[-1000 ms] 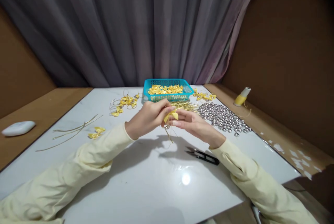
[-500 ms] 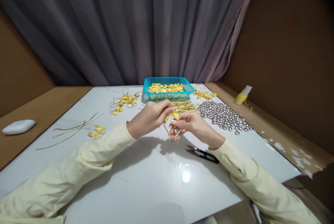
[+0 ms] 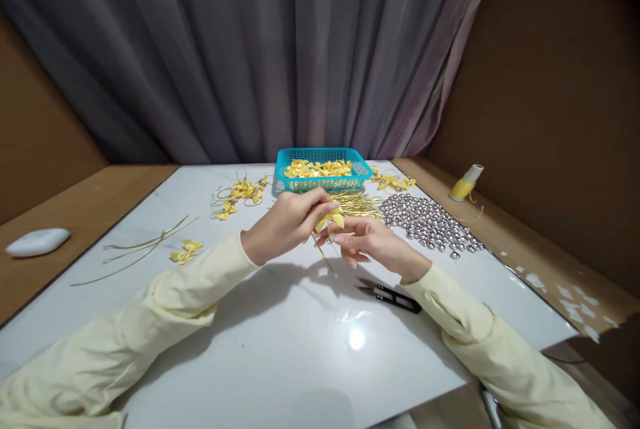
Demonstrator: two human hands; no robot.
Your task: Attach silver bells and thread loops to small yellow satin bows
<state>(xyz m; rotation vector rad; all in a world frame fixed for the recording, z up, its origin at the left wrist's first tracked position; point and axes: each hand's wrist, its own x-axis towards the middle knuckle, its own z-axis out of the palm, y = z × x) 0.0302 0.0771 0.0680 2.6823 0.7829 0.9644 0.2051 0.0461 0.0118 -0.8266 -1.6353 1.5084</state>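
As the left hand [image 3: 290,222] pinches a yellow bow [image 3: 337,218], the right hand [image 3: 377,240] curls alongside; its grip — unclear.

Yellow bow [image 3: 337,218], gold wires [image 3: 357,204], silver beads [image 3: 425,219], turquoise latticed basket [image 3: 360,172], black snips [image 3: 399,298], grey curtain [image 3: 270,56].

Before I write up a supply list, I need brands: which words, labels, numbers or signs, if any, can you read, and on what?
None: no word, label, brand, number or sign is readable.
White object at far left: no lettering can be made out.
Black snips: any marking would be too small to read.
Yellow thread spool: no lettering can be made out.
Held yellow bow: none seen.
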